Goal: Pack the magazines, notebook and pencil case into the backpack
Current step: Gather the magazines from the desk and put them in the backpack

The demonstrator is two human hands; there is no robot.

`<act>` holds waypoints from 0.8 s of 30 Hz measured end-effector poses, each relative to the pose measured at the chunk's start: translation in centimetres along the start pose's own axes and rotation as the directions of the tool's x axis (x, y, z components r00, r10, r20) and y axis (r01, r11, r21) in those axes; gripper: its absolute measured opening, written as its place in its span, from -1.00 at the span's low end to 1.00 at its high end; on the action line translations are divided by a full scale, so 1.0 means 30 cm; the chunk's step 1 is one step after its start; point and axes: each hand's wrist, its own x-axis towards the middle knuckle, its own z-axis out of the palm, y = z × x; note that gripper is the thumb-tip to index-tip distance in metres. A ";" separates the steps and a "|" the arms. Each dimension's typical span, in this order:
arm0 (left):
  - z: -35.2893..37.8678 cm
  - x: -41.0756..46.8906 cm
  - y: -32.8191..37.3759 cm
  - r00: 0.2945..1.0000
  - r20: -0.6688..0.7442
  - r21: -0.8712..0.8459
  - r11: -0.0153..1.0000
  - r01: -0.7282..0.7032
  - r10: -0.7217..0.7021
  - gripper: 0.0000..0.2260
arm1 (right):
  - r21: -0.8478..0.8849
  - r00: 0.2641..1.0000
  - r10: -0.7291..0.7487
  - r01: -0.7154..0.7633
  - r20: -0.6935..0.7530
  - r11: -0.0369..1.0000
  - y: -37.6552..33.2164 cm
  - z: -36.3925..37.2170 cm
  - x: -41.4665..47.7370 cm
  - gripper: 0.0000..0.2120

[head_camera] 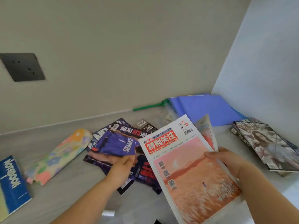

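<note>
Your right hand [226, 159] pinches the pink magazine [192, 177] at its 3 o'clock edge. Your left hand [122, 165] lies flat on the purple magazine [113, 143]; pencil case [59, 156] and notebook [13, 183] at its 9 o'clock.

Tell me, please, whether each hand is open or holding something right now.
Left hand: open, fingers resting on the purple magazine.
Right hand: closed on the pink magazine, thumb on its cover.
</note>
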 end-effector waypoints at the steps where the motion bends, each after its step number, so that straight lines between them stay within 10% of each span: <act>1: 0.033 -0.007 0.006 1.000 0.002 -0.010 1.000 -0.004 0.004 -0.79 | -0.031 0.999 0.041 -0.041 -0.004 0.999 0.015 -0.047 0.003 -0.86; 19: 0.400 0.041 0.079 0.989 -0.060 0.288 0.947 0.145 -0.134 -0.73 | -0.395 0.997 0.066 -0.043 0.044 0.918 0.120 -0.162 0.236 -0.69; 24: 0.430 0.067 0.104 0.984 -0.074 0.185 0.968 0.172 -0.161 -0.72 | -0.769 0.974 -0.087 -0.110 -0.211 0.630 0.158 -0.097 0.285 -0.51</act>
